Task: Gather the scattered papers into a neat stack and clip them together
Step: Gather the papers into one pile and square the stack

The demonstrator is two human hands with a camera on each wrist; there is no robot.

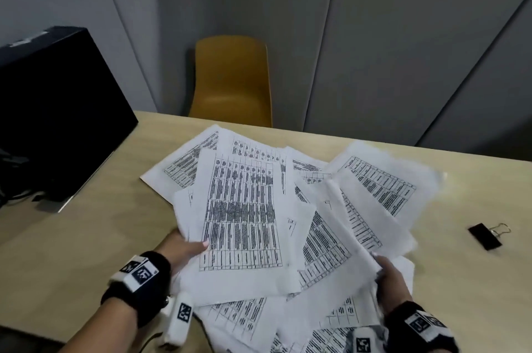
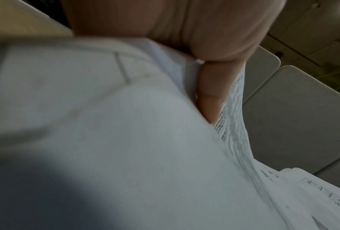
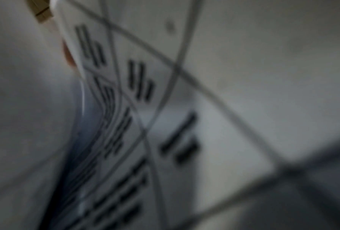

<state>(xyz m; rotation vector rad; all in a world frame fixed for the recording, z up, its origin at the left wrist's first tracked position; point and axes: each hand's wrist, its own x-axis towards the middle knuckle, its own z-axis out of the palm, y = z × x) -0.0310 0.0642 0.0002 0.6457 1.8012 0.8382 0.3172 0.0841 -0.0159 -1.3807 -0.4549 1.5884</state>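
Observation:
Several printed sheets point(image 1: 244, 208) with black tables lie fanned and overlapping on the wooden table point(image 1: 86, 251). My left hand point(image 1: 187, 246) grips the lower left edge of a raised bundle, thumb on top. In the left wrist view the thumb presses the papers point(image 2: 125, 124) close to the lens. My right hand point(image 1: 385, 275) pinches the near edge of the lifted right-hand sheets point(image 1: 374, 203). The right wrist view is blurred and filled with printed paper point(image 3: 145, 109). A black binder clip point(image 1: 486, 236) lies alone on the table to the right, apart from both hands.
A black box point(image 1: 57, 110) stands at the table's left, with dark cables beside it. A mustard-yellow chair point(image 1: 233, 81) sits behind the far edge, against grey wall panels. More sheets point(image 1: 250, 318) lie near the front edge between my wrists.

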